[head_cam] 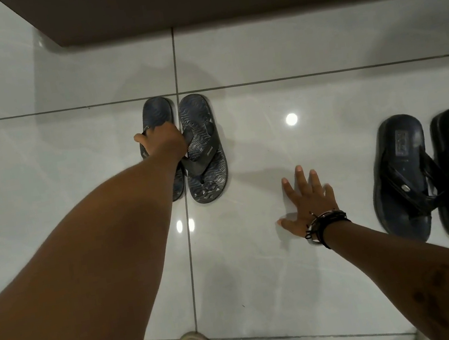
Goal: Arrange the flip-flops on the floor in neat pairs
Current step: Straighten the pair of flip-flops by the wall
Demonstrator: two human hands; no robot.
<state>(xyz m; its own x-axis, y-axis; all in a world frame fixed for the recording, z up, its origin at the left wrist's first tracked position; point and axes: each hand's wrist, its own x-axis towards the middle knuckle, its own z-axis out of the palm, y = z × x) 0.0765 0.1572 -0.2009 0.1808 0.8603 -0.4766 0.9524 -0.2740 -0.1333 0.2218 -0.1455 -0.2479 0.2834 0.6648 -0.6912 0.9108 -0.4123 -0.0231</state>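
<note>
At ten o'clock the left hand (165,140) grips the strap of a dark wave-patterned rubber flip-flop (158,115), nudging it against its mate (204,149). The right hand (308,201) rests flat, fingers spread, on the glossy white tiled floor (69,152) — probably for balance. At three o'clock sits a black pair (434,176).

Dim overhead light leaves small glare spots on the glossy floor tiles (259,57); edges bend, softly blurred.
</note>
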